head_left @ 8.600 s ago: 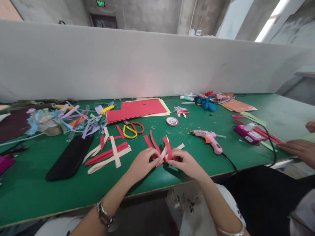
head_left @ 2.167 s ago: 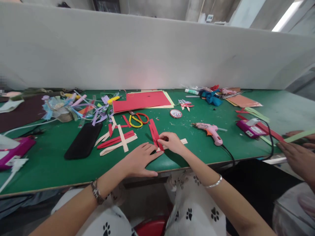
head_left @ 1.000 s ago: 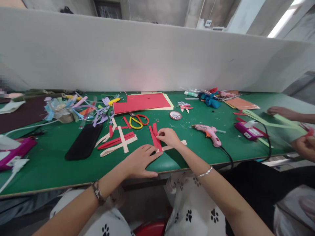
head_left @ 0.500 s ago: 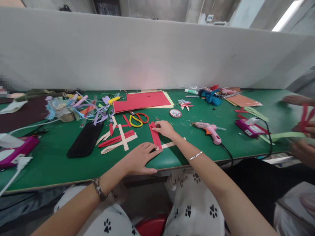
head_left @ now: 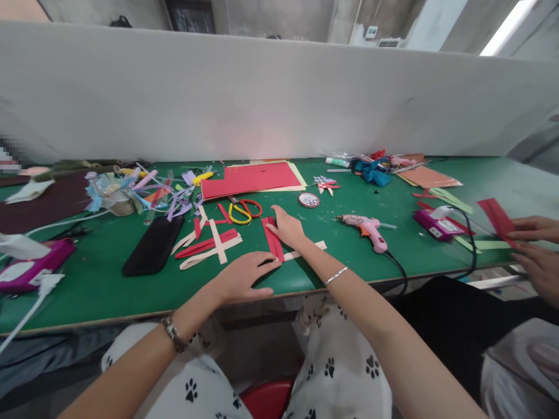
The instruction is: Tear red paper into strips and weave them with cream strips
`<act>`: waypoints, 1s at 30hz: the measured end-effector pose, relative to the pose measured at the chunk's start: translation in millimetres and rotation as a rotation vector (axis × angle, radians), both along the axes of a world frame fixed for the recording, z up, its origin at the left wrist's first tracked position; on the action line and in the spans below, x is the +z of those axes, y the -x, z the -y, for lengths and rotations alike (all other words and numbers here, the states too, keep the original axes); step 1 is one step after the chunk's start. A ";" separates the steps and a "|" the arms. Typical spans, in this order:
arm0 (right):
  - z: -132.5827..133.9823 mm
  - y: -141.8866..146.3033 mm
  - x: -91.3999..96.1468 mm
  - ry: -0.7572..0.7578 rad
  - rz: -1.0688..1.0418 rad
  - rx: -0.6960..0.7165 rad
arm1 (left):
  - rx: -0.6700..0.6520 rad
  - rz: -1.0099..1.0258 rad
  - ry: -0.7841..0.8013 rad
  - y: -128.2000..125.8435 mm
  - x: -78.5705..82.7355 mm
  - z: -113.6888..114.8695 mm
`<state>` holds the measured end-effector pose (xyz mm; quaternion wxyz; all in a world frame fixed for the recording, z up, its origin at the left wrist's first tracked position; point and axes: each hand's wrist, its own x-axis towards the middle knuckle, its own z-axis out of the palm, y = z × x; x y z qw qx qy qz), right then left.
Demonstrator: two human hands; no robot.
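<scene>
Several red paper strips lie side by side on the green table, crossed by a cream strip. My left hand rests flat on the table, fingers stretched out, its fingertips on the near ends of the red strips. My right hand lies on top of the strips further up, fingers extended and pressing down. Neither hand holds anything.
Yellow and red scissors, a red paper sheet, a black case, loose red and cream strips and a pink glue gun with cable lie around. Another person's hands hold a red strip at right. Coloured scraps pile left.
My right hand slid along the red strips away from me and flattened out. My left hand stayed pressed on their near ends. The person at right swapped a green strip for a red one.
</scene>
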<state>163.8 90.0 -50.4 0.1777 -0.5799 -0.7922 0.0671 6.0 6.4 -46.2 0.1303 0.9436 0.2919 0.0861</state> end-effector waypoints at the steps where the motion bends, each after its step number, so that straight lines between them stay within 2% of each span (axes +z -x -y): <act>1: 0.2 -0.2 -1.0 -0.006 -0.008 0.009 | 0.044 0.049 0.021 -1.4 -0.7 0.1; 5: -1.2 0.7 -5.7 0.011 -0.138 0.021 | 0.245 0.200 0.046 -11.9 -3.8 -3.3; 9: -9.9 -4.0 -5.1 0.045 -0.496 -0.049 | 0.292 0.196 0.013 -14.7 -5.1 -8.2; 11: -11.9 -14.1 -0.6 0.049 -0.584 -0.083 | 0.319 0.193 0.009 -9.7 -5.9 -6.7; 13: -5.7 -29.4 5.5 0.034 -0.632 -0.099 | 0.353 0.187 0.004 -2.4 -7.5 -1.4; 16: 23.5 -53.1 11.8 -0.021 -0.681 -0.086 | 0.347 0.155 -0.003 6.7 -11.0 10.3; 19: 63.7 -63.6 9.7 -0.161 -0.604 0.046 | 0.342 0.155 -0.002 6.9 -13.5 17.9; 22: 91.3 -60.4 0.5 -0.187 -0.507 0.169 | 0.400 0.215 -0.017 -2.7 -13.5 16.0; 26: 98.4 -54.4 -12.5 -0.272 -0.349 0.156 | 0.436 0.246 -0.075 -18.6 -13.4 5.9; 30: 93.7 -51.5 -16.0 -0.310 -0.197 0.147 | 0.465 0.239 -0.090 -24.9 -15.2 -0.9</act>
